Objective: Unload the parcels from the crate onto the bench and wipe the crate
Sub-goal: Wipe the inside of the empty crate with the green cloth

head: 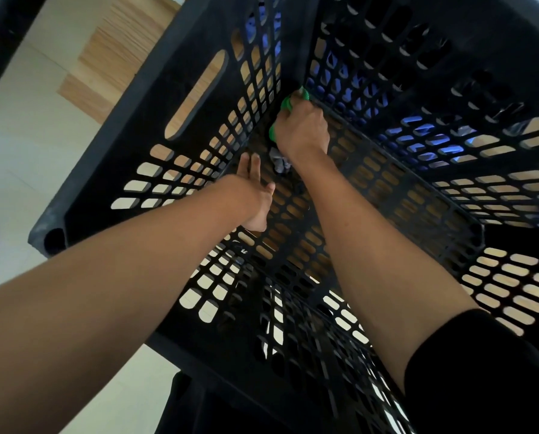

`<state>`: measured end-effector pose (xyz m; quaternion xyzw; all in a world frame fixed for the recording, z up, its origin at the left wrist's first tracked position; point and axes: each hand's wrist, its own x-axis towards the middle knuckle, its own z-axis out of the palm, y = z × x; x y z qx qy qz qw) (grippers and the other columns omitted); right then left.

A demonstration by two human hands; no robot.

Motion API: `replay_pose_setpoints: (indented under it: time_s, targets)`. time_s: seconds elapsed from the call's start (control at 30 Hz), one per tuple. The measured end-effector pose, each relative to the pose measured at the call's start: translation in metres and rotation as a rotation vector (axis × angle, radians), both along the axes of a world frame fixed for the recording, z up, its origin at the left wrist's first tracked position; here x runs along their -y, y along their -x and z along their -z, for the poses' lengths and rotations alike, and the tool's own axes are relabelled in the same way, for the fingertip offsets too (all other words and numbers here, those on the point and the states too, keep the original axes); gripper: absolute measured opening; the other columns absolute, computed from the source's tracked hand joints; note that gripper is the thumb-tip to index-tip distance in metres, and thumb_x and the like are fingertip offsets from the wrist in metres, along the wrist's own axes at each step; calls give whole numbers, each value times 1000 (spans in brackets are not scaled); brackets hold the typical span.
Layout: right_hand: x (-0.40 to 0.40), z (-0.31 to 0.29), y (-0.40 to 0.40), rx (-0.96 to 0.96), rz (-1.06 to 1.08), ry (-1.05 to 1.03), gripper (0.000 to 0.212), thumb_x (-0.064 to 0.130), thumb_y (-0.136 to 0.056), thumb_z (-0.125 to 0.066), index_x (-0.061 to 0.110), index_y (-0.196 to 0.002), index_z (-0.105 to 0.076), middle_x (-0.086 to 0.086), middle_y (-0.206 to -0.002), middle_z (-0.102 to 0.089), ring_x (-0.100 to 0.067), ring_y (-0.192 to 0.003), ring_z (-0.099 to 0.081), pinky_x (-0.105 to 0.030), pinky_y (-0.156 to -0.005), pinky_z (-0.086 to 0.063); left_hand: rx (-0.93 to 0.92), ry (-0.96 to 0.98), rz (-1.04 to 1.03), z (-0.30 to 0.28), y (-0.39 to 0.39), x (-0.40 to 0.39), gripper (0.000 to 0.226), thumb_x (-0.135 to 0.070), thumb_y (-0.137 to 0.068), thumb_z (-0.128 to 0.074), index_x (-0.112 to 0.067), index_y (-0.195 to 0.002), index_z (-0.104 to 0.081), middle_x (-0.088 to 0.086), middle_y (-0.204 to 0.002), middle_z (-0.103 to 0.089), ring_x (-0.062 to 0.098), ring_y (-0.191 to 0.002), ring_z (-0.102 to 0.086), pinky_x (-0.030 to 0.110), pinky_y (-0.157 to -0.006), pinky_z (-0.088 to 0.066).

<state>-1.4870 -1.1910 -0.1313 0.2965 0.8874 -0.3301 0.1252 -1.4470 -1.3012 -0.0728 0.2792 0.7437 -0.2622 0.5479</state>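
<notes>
Crate (199, 89) on wood surface (121, 51), both arms inside. Right hand (302, 130) grips green cloth (285, 104), pressed into far corner. Left hand (255, 192) flat, fingers straight, against left wall.

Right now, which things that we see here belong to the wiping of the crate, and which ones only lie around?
Belong to the job:
- black crate
- green cloth, gripped by the right hand in the far corner
- left hand, flat against the crate wall

Just lying about:
- wooden surface beyond the crate
- pale floor
- small grey thing on the crate bottom, unclear what
</notes>
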Motion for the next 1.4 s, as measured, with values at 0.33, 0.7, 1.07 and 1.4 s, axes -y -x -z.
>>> replay_pose_setpoints:
  time_s: [0.33, 0.7, 1.07, 1.4]
  targets:
    - [-16, -3, -9, 23, -276, 5, 50, 31, -99, -45, 33, -148, -49, -17, -134, -61, -40, -118, -60, -44, -93, -52, -3, 8, 0, 1, -2, 1, 90, -42, -103, -51, -25, -161, 16, 22, -153, 46, 43, -146, 35, 65, -120, -22]
    - [-26, 2, -10, 51, -423, -41, 54, 32, -96, -44, 37, -150, -46, -18, -136, -59, -42, -121, -57, -43, -94, -50, -3, 18, 0, 4, -2, 1, 89, -44, -104, -48, -26, -160, 18, 23, -152, 46, 44, -145, 35, 64, -120, -23]
    - [-18, -1, -21, -11, -563, -359, 58, 14, -99, -43, 20, -155, -31, -19, -133, -58, -45, -109, -63, -48, -77, -51, 3, 9, -3, 4, -1, 3, 91, -47, -103, -51, -27, -160, 17, 21, -152, 47, 42, -146, 35, 67, -119, -22]
    - [-35, -8, -16, -73, -619, -548, 63, 5, -98, -44, 30, -155, -36, -18, -138, -52, -44, -91, -67, -42, -60, -42, 5, 26, 1, 2, -2, 1, 92, -51, -103, -49, -25, -160, 18, 22, -149, 49, 43, -144, 37, 66, -120, -21]
